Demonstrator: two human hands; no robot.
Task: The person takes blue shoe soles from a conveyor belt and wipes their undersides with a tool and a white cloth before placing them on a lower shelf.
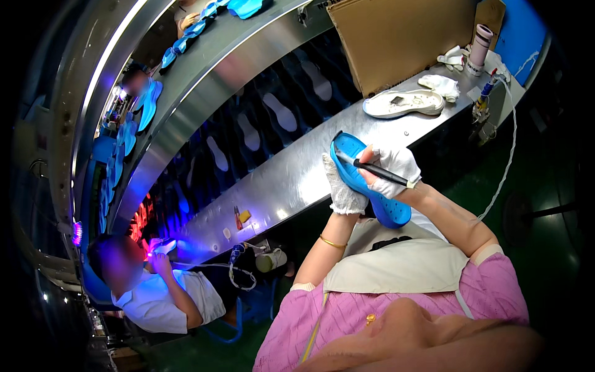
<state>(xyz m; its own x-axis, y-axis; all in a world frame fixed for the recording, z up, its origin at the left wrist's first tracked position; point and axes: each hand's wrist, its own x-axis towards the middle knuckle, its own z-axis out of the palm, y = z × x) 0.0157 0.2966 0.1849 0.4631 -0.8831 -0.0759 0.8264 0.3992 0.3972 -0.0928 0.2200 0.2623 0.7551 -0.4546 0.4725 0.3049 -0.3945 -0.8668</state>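
A blue shoe sole (pixel 392 212) is held up at a slant above the near edge of the metal bench. My left hand (pixel 344 191), in a white knit glove, is closed round the sole's left side. My right hand (pixel 392 167) wears a white glove with bare fingertips showing. It grips a slim black-handled brush (pixel 385 173), whose pale tip touches the inside of the sole near its raised rim at the far end. The bristles are too small to make out clearly.
On the metal bench (pixel 291 180) lie a white shoe sole (pixel 396 104), a crumpled white cloth (pixel 439 85) and a pink bottle (pixel 480 49). A cardboard box (pixel 396 43) stands behind. Soles fill a rack and a conveyor (pixel 204 74). A co-worker (pixel 167 297) sits at left.
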